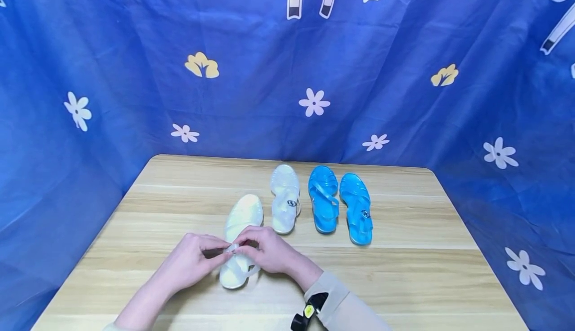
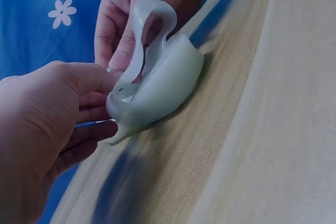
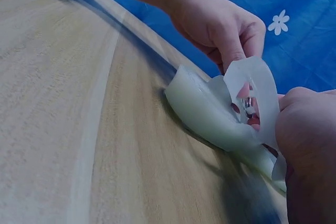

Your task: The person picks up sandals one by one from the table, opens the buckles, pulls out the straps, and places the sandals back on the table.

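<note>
A white jelly sandal (image 1: 244,216) lies sole down on the table, its toe pointing away from me. Over its middle, my left hand (image 1: 193,261) and right hand (image 1: 269,251) meet, thumb and fingers of each pinching the translucent strap (image 1: 232,248). From the left wrist view, the strap (image 2: 137,51) rises in a loop above the heel, with the left hand (image 2: 47,114) at its near side. A small metal buckle part (image 3: 250,109) shows through the strap in the right wrist view. The fingertips partly hide the fastening.
Just right of the worked sandal lies a second white sandal (image 1: 284,196). Beyond it are two blue sandals, one (image 1: 324,206) beside the other (image 1: 357,206). A blue patterned curtain (image 1: 251,96) surrounds the wooden table (image 1: 413,271) at the back and sides.
</note>
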